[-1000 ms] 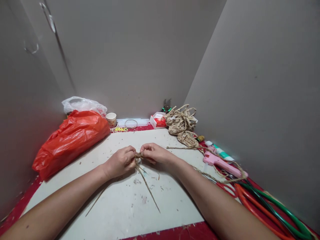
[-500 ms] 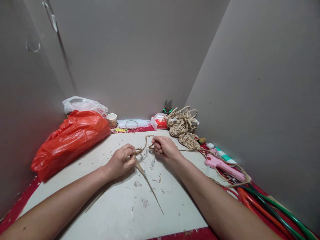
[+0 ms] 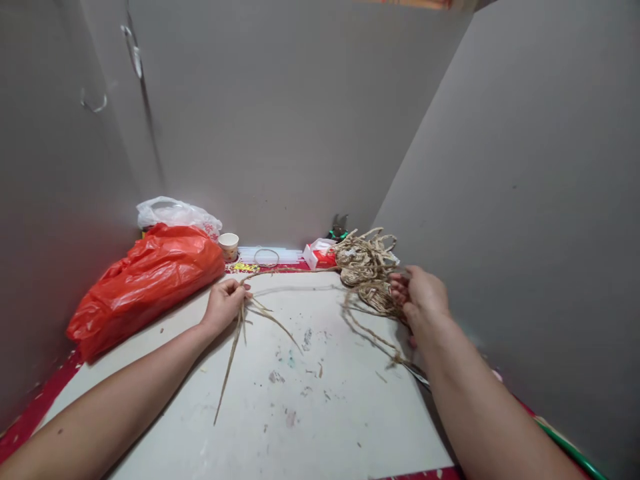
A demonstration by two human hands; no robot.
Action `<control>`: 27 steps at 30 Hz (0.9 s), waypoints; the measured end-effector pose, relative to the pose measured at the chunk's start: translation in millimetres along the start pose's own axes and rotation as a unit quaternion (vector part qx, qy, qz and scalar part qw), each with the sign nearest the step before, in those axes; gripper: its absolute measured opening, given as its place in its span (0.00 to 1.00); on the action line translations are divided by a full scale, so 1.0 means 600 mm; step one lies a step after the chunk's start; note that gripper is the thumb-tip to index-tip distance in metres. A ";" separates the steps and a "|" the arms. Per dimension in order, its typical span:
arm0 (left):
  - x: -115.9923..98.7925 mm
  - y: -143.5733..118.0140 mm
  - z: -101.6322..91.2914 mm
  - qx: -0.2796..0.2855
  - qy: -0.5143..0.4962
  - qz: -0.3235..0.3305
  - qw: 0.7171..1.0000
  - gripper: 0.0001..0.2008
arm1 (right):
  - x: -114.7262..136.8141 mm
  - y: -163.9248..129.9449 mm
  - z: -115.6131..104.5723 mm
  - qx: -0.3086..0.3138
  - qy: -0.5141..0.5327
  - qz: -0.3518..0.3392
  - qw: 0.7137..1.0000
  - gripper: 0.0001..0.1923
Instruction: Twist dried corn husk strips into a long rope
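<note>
My left hand [image 3: 227, 305] is closed in a pinch on a straw cord [image 3: 290, 271] at the left middle of the white board. Loose straw ends [image 3: 229, 373] hang from under its fingers onto the board. My right hand [image 3: 423, 293] is at the right, its fingers curled beside the bundles of straw rope [image 3: 363, 260]. A second strand, smeared by motion, stretches from the left hand toward the right one. The cord's exact place within the right fingers is blurred. A loose cord loop [image 3: 367, 330] hangs or lies just left of the right wrist.
A red plastic bag [image 3: 150, 287] and a white bag [image 3: 177, 215] stand at the left. Along the back are a paper cup [image 3: 229, 247], a ring [image 3: 267, 257], a red-and-white box [image 3: 320, 255] and green-handled pliers [image 3: 339, 230]. Grey walls [image 3: 280, 133] enclose the board [image 3: 310, 433].
My right hand has moved away to the right, from near my left hand to beside the rope bundles, drawing the strand out. My left hand has shifted slightly left. The view has tilted a little.
</note>
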State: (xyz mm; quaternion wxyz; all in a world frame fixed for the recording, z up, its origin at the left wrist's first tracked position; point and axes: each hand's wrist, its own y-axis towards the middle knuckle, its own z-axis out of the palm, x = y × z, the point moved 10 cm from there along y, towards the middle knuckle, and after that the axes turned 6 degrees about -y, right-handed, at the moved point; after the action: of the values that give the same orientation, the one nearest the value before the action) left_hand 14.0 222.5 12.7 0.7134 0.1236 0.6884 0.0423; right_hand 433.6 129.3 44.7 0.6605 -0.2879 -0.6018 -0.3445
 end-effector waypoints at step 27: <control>-0.074 -0.134 0.157 0.293 -0.088 -0.019 0.952 0.08 | 0.066 -0.352 0.253 0.417 -0.186 -0.339 0.822 0.07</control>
State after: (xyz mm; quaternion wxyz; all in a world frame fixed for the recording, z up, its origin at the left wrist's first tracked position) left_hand 96.4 123.7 38.8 0.7040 0.3173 0.6076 -0.1858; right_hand 175.1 119.3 93.7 0.4342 0.1787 -0.8593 -0.2029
